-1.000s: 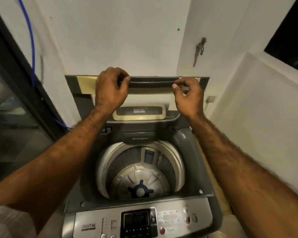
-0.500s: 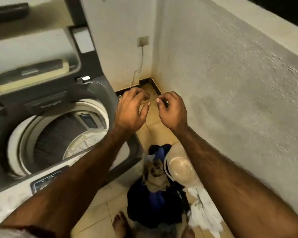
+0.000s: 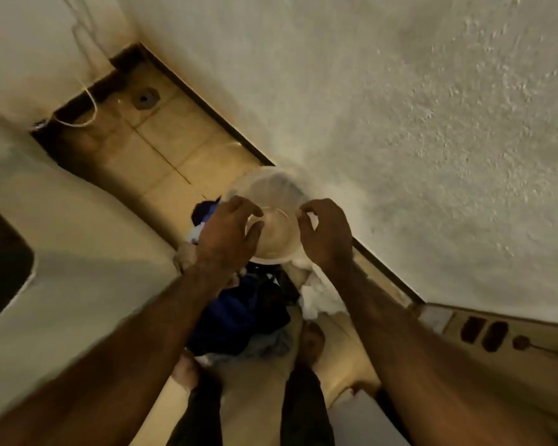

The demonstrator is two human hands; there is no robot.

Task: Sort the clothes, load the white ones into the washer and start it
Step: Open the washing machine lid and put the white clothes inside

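Both hands, left (image 3: 226, 235) and right (image 3: 327, 235), hung loosely curled, holding nothing, above the bowl (image 3: 273, 217) and clothes (image 3: 239, 313); grabbing carelessly could mix darks with whites.

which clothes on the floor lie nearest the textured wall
The white clothes, under the right wrist beside the wall; the blue clothes lie further left, toward the washer.
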